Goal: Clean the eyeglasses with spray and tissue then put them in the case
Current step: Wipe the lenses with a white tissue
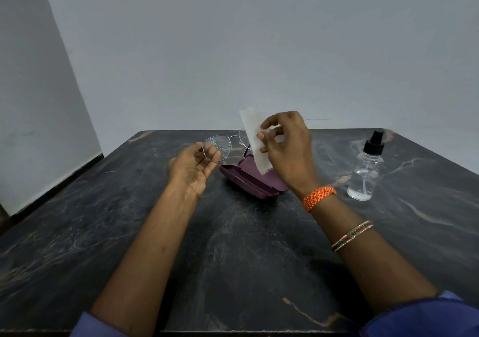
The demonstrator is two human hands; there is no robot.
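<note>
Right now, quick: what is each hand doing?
Left hand: holding the glasses by one end.
Right hand: pinching a tissue.

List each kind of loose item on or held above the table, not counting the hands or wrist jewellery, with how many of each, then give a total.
Eyeglasses: 1
Tissue: 1
Glasses case: 1
Spray bottle: 1
Total: 4
</note>
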